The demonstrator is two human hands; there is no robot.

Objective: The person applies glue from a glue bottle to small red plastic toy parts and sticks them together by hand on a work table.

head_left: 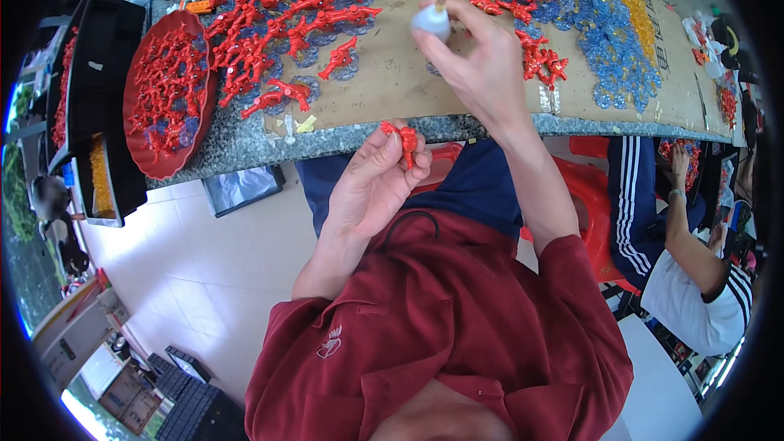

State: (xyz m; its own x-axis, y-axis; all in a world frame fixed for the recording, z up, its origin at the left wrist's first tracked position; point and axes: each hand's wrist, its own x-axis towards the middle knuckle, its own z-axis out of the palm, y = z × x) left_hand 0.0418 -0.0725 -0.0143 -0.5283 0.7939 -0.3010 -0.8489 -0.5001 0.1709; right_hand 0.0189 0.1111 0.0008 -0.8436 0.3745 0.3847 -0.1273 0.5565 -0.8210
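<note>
Pinched between the fingertips of my left hand [367,180] is a small red plastic figure [408,147], just in front of the table edge. My right hand [487,73] grips a small white squeeze bottle [431,23] with a brownish tip above the cardboard sheet [371,96]. Left of the bottle, a loose red figure [338,58] lies on a clear blue disc. A big pile of red figures [273,12] on such discs spreads behind it. More red figures [541,61] lie close to my right wrist.
A red scalloped tray [133,147] full of figures sits at the table's left end, beside black bins [96,73]. Clear blue discs [612,61] and yellow pieces [633,12] are heaped at right. The granite edge [245,143] runs before me. Another person [694,294] sits at right.
</note>
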